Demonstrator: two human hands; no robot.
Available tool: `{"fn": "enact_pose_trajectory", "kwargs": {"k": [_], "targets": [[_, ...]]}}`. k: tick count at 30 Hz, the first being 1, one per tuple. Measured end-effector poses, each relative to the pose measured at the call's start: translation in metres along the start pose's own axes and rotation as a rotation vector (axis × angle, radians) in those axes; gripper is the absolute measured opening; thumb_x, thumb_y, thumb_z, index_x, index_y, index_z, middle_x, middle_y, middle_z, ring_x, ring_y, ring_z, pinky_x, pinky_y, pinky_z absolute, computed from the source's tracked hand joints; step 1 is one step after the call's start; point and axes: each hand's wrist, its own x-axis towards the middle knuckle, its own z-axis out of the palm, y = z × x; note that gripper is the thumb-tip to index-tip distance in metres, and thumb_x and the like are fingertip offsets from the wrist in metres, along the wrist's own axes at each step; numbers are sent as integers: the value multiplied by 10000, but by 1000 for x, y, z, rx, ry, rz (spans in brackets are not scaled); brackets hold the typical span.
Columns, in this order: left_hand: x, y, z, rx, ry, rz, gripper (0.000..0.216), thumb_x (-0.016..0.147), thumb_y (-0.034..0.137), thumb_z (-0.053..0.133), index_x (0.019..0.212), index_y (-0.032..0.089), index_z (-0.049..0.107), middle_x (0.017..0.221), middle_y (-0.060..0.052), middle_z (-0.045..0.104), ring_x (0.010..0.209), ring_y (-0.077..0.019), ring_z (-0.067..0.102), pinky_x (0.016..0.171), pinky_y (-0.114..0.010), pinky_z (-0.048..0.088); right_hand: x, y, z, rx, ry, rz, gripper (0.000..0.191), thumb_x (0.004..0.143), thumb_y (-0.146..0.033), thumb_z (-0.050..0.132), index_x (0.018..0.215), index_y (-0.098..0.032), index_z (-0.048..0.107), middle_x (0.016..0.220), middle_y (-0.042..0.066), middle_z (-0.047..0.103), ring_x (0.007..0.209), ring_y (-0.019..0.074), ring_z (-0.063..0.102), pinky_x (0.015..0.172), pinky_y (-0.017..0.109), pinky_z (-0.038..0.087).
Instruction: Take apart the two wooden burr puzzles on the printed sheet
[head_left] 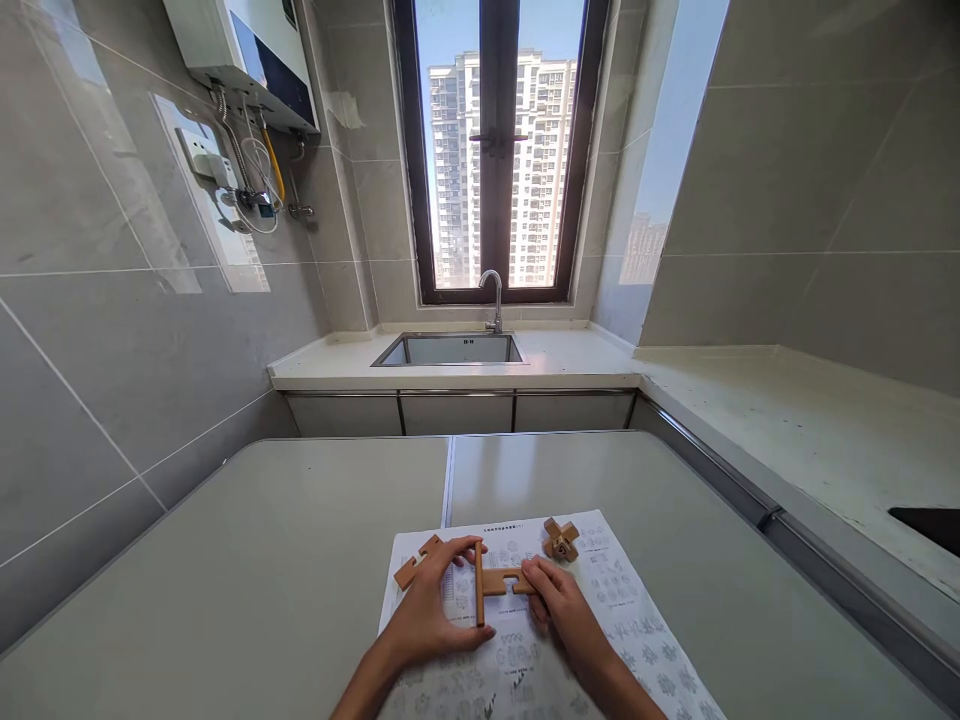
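Note:
My left hand point(437, 605) grips an upright wooden puzzle piece point(479, 585) by its two ends, thumb at the bottom and fingers at the top. From the right, my right hand point(561, 603) pinches a notched wooden puzzle piece point(495, 581) lying crosswise. Its left end meets the side of the upright piece; whether the two interlock I cannot tell. Another notched piece point(406, 573) lies beyond my left hand, partly covered by it. An assembled cross-shaped wooden puzzle point(561, 540) rests just beyond my right hand.
A printed instruction sheet point(637, 620) with many small diagrams lies under the pieces on the pale floor panels point(285, 540). Farther off are a counter point(570, 350) with a sink point(390, 352) and a faucet point(496, 300). Another counter point(810, 430) runs along the right.

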Motion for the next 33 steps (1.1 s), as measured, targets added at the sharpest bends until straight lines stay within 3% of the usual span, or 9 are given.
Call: {"fn": "enact_pose_trajectory", "kwargs": {"k": [9, 15, 33], "targets": [[1, 0, 0, 52, 26, -22, 890, 535, 265, 909, 1365, 302, 589, 1336, -81, 654, 1145, -316, 633, 1060, -479, 494, 4, 6, 0, -34, 5, -63, 565, 872, -753, 602, 703, -225, 495, 473, -89, 413, 439, 101, 329, 463, 252, 239], [1, 3, -6, 41, -44, -7, 866, 558, 248, 890, 1368, 335, 593, 1312, -35, 683, 1113, -285, 655, 1055, -444, 506, 2, 7, -1, -15, 0, -37, 545, 891, -729, 603, 711, -226, 494, 485, -89, 405, 443, 98, 307, 459, 253, 230], [1, -1, 1, 68, 43, -57, 874, 520, 256, 920, 1317, 312, 566, 1245, -55, 656, 1119, -312, 620, 1060, -478, 469, 4, 11, 4, 13, 36, -77, 547, 879, -729, 620, 708, -232, 469, 508, -88, 388, 449, 96, 310, 441, 241, 237]]}}
